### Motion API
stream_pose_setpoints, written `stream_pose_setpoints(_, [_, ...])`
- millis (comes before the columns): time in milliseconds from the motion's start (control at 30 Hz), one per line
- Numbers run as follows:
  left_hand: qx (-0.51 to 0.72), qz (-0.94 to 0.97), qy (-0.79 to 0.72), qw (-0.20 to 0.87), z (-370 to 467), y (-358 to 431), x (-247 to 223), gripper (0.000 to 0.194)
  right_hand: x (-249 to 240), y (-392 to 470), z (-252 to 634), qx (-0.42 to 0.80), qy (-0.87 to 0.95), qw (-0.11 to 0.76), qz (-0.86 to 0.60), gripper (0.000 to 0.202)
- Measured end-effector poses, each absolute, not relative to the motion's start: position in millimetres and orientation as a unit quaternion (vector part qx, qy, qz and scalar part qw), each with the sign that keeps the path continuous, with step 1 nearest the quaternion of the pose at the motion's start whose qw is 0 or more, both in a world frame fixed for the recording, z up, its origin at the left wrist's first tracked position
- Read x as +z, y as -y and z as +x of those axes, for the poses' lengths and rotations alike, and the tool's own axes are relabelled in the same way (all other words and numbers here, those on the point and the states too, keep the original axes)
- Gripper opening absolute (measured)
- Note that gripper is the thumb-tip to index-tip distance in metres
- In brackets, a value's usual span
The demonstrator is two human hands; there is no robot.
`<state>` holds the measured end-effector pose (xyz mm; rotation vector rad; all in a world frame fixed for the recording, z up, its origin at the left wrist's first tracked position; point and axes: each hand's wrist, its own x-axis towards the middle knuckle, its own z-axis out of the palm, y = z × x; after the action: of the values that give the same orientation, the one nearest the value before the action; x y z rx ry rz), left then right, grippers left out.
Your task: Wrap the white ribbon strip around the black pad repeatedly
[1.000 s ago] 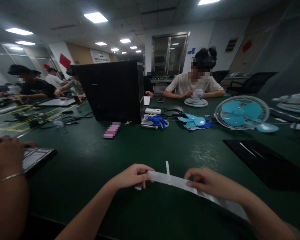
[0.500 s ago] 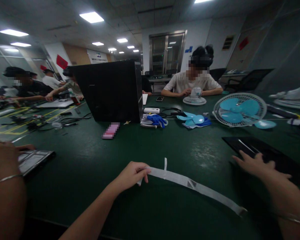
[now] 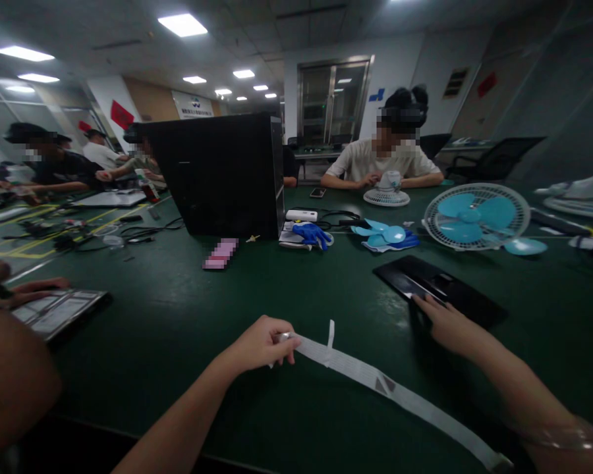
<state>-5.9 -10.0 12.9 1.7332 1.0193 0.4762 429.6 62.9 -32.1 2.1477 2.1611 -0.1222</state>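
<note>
A long white flat ribbon cable (image 3: 356, 368) with a small upright tab curves over the green table. My left hand (image 3: 264, 342) pinches its upper left end between thumb and fingers. The cable's other end lies toward the lower right, below my right forearm. My right hand (image 3: 445, 322) has its fingers over the near edge of a glossy black rectangular panel (image 3: 425, 280) and grips it there. The right thumb is hidden.
A large black computer case (image 3: 222, 178) stands ahead. Beyond lie blue gloves (image 3: 311, 236), light-blue fan blades (image 3: 383, 232) and a fan (image 3: 474, 214). At left, another person's hand (image 3: 44, 284) touches a metal-framed part (image 3: 59, 313). A co-worker (image 3: 383, 158) sits opposite.
My right hand has moved left, and the black panel has slid and turned with it. The cable's free end has shifted down and right in view. My left hand still pinches the cable.
</note>
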Motion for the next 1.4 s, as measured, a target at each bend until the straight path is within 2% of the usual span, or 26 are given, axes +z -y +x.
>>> stream_pose_setpoints(167, [0.176,0.737,-0.431,0.49,-6,8,12,0.031,-2,-34,357,-0.109,-0.778,0.093,0.612,0.083])
stream_pose_setpoints(433, [0.171,0.752,-0.439,0.461,-5,6,11,0.028,24,-4,306,-0.25,-0.894,0.013,0.372,0.069])
stream_pose_setpoints(600, [0.21,0.709,-0.479,0.473,-5,3,10,0.03,45,4,307,-0.31,-0.862,-0.033,0.4,0.051])
stream_pose_setpoints(667, [0.23,0.685,-0.496,0.481,-5,2,9,0.033,50,7,311,-0.322,-0.851,-0.027,0.415,0.054])
stream_pose_setpoints(800, [0.249,0.656,-0.509,0.499,-3,0,7,0.035,46,13,311,-0.238,-0.875,-0.027,0.421,0.076])
stream_pose_setpoints(933, [0.276,0.65,-0.491,0.509,-3,-1,8,0.04,36,9,311,-0.13,-0.902,-0.024,0.41,0.069])
stream_pose_setpoints(1067, [0.311,0.639,-0.491,0.504,-7,-2,6,0.05,34,2,317,-0.092,-0.897,-0.025,0.431,0.062])
stream_pose_setpoints(1167, [0.305,0.667,-0.509,0.45,-9,-4,2,0.047,33,-1,319,-0.087,-0.885,-0.009,0.456,0.06])
stream_pose_setpoints(1400, [0.249,0.765,-0.543,0.242,-8,-6,-4,0.046,23,-3,317,-0.072,-0.865,0.023,0.496,0.057])
